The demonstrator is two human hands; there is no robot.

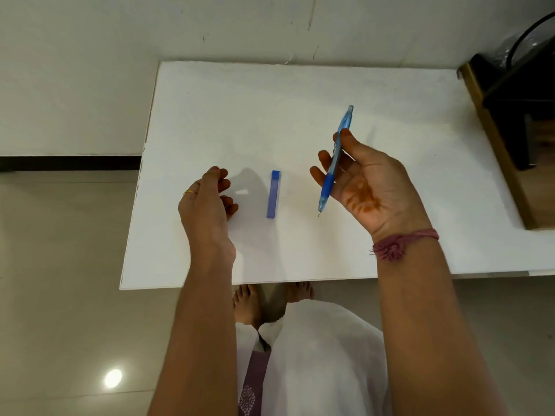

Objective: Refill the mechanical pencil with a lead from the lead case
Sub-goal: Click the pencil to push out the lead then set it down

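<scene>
A blue mechanical pencil (pixel 336 157) is held in my right hand (pixel 365 184), above the white table (pixel 270 109). Its tip points toward me and its cap end points away. The thumb and fingers grip it around the middle, palm turned up. A slim blue lead case (pixel 274 194) lies flat on the table between my hands, lengthwise away from me, and looks closed. My left hand (pixel 207 205) hovers just left of the case with its fingers loosely curled and apart, holding nothing. It does not touch the case.
A wooden stand (pixel 498 136) with a dark object on it sits beyond the table's right edge. The white wall runs behind the table. My bare feet (pixel 249 301) show on the tiled floor below the near edge.
</scene>
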